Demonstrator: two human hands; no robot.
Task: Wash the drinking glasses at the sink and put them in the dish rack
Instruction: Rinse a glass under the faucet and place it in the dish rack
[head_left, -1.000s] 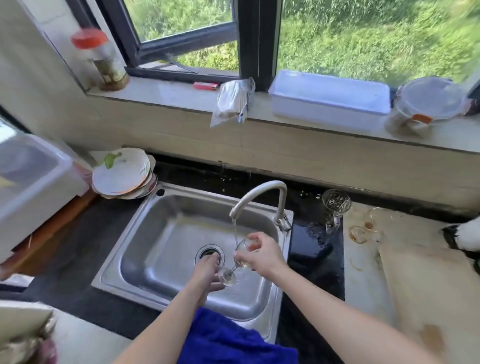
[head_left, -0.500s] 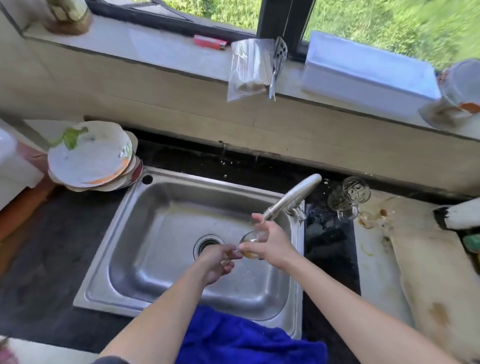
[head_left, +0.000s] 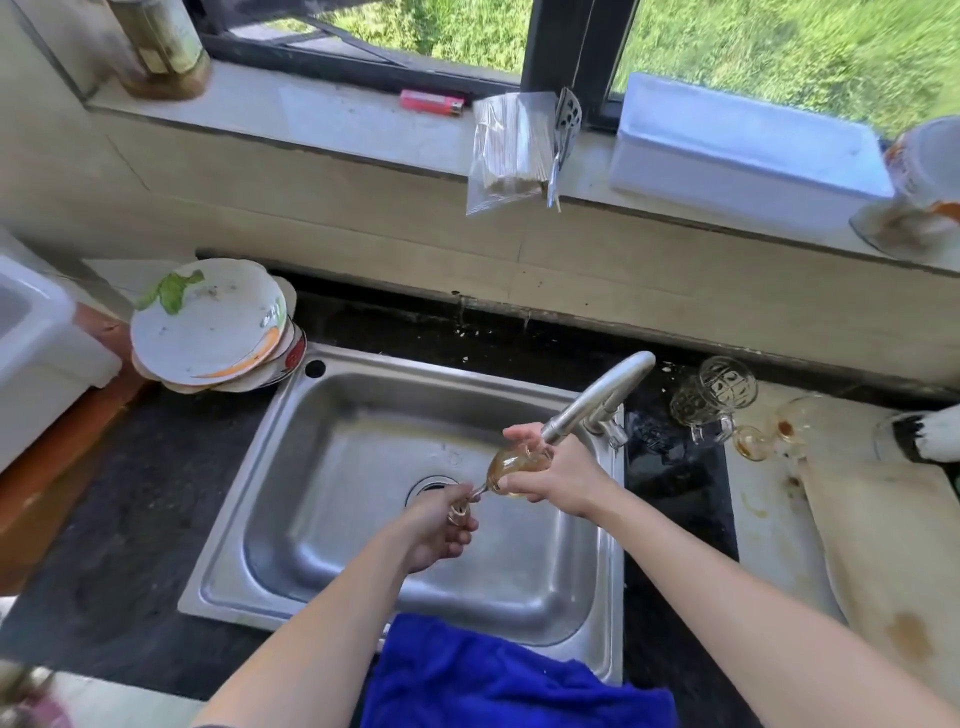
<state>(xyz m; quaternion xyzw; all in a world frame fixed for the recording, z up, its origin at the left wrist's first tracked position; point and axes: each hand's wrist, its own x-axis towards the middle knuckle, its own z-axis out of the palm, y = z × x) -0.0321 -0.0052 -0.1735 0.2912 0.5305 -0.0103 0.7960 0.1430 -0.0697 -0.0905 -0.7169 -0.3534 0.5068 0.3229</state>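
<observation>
Over the sink (head_left: 332, 582) the left hand (head_left: 434, 530) pinches the foot of a stemmed glass (head_left: 514, 462), nearest the person. The glass lies almost level, stem running up and right to the bowl, which the right hand (head_left: 556, 475) cups under the tap (head_left: 597, 397) (no water stream is clearly visible). Beyond on the worktop (head_left: 769, 525), well apart, wait more glasses (head_left: 714, 395).
</observation>
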